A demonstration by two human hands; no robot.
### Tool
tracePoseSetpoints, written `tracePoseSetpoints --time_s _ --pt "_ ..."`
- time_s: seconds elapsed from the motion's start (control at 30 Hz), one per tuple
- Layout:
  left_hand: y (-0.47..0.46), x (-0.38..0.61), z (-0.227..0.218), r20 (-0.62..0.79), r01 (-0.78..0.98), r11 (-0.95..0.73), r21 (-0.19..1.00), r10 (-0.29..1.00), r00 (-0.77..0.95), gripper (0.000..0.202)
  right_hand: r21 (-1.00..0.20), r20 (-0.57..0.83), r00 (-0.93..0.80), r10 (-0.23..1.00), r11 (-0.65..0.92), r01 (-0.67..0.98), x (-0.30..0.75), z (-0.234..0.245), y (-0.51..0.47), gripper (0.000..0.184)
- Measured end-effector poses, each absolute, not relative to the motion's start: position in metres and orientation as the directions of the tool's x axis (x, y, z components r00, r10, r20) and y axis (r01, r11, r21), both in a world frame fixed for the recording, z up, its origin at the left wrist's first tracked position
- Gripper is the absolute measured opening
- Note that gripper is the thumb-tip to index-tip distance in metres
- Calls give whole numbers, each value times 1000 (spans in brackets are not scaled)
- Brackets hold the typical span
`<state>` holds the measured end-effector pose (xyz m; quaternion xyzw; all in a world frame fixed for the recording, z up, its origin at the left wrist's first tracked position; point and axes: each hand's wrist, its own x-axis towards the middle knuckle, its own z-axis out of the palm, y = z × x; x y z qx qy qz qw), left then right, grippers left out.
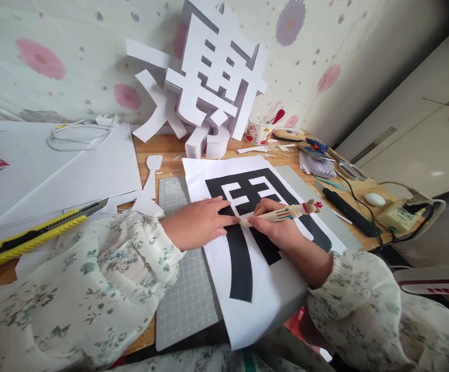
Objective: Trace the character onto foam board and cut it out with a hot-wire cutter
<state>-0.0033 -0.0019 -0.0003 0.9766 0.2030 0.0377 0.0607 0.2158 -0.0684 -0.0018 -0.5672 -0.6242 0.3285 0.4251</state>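
A white paper sheet (216,175) printed with a large black character (241,276) lies on a grey gridded cutting mat (187,305), its front edge hanging over the table's edge. My left hand (199,222) lies flat on the sheet's left part, fingers stretched across the black strokes. In my right hand (280,230) is a cream multicolour pen (286,213) with a small figure and red trim on top. The pen points left, and its tip meets the paper beside my left fingertips.
White three-dimensional paper characters (208,77) lean on the wall. A yellow utility knife (42,232) lies left, near a white cable (80,134). Rightward are a paper cup (260,133), scissors (350,169), a black glue gun-like bar (350,212) and a power strip (398,214).
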Motion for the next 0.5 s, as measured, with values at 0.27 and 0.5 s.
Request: tracePoseSetpoints --time_s 0.27,0.5 --pt "-1 -4 1 27 373 -918 138 380 925 46 -914 111 -11 994 107 392 218 -1 -70 26" --pt "-4 -3 2 27 397 -911 111 403 915 44 -963 75 132 988 37 268 222 -6 -75 26"
